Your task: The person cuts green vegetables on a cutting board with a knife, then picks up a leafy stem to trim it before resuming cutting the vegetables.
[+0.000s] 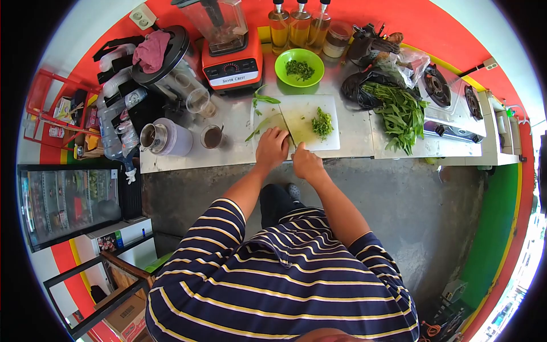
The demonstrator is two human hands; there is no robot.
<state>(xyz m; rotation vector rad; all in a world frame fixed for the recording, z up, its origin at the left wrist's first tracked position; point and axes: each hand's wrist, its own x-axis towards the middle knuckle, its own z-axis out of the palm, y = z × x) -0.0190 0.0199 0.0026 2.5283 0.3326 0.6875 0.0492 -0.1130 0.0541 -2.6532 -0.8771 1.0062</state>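
My right hand is closed round the handle of a knife, whose blade points away over the white cutting board. Just left of the blade, my left hand rests on the board with its fingers curled over green leaves. What its fingertips press is partly hidden. Chopped greens lie in a small pile on the right of the board. Behind the board, a green bowl holds more chopped greens.
A red blender, a cup of brown drink and a thermos stand left. Oil bottles line the back. A heap of leafy stems and a stove are right. The counter's front edge runs beside my hands.
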